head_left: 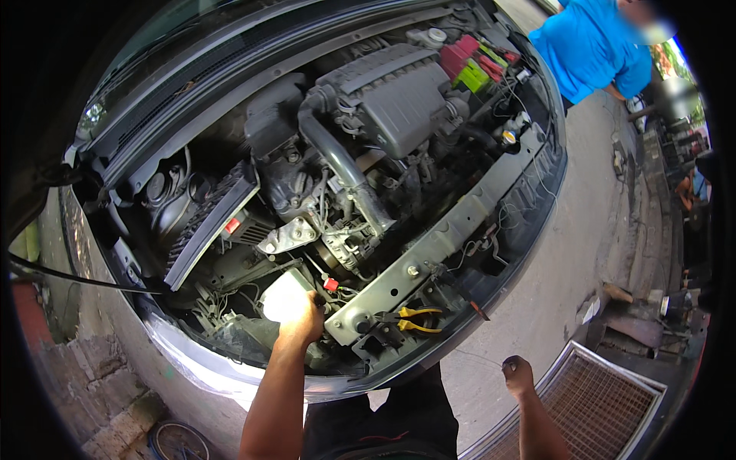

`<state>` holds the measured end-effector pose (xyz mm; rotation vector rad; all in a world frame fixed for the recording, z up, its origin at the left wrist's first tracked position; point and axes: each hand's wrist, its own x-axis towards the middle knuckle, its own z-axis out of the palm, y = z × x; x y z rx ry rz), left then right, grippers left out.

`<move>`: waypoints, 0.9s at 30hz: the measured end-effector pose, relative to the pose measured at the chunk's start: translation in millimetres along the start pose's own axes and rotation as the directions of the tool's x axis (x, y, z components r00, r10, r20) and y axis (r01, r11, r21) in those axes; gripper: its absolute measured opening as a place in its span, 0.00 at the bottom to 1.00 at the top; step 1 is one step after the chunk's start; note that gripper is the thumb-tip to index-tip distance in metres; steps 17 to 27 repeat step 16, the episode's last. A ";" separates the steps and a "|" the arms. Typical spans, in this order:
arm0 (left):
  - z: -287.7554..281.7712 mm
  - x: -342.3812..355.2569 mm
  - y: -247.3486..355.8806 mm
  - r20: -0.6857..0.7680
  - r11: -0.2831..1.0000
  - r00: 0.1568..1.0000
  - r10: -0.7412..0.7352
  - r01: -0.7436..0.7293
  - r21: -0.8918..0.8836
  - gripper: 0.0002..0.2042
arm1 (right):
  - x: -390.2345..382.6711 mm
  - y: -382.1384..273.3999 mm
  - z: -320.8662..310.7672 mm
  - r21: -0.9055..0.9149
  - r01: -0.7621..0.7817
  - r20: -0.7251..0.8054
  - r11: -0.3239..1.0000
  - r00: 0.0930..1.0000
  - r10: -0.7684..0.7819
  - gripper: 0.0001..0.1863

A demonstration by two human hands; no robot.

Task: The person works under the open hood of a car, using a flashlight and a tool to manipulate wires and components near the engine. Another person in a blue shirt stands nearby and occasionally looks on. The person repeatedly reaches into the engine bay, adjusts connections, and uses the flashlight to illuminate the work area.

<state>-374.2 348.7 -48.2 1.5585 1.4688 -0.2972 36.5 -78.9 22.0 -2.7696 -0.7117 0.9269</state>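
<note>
My left hand (305,320) reaches into the front left of an open engine bay, its fingers curled beside a glaring white box-shaped part (284,297). Glare and the angle hide what those fingers grip. A small red connector (330,284) sits just beyond them. Out over the ground in front of the car, my right hand (518,374) is closed, with a faint thin line running toward its fingertips. What it pinches is too small to name. Yellow-handled pliers (418,319) lie at the metal front crossmember (445,244), between my hands.
A pleated air filter (215,222) leans left of the engine (391,100). Loose wires (491,238) hang at the right front. A metal-framed grate (598,399) lies at the lower right. A person in a blue shirt (590,50) stands beyond the car's right side.
</note>
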 end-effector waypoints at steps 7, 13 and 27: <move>3.2 -4.5 -12.7 0.221 0.850 0.965 0.140 -0.231 0.474 0.18 | -9.9 118.1 145.4 -0.155 0.026 0.061 0.988 0.998 -0.017 0.19; -22.1 -80.9 18.4 0.136 0.902 0.947 0.290 -0.318 0.291 0.24 | -25.7 120.0 196.4 0.034 -0.071 0.271 0.997 0.961 0.059 0.30; -14.6 -113.6 8.5 -0.034 0.862 0.949 0.315 -0.271 0.428 0.25 | -50.1 139.7 185.0 0.091 -0.085 0.275 0.992 0.960 0.057 0.31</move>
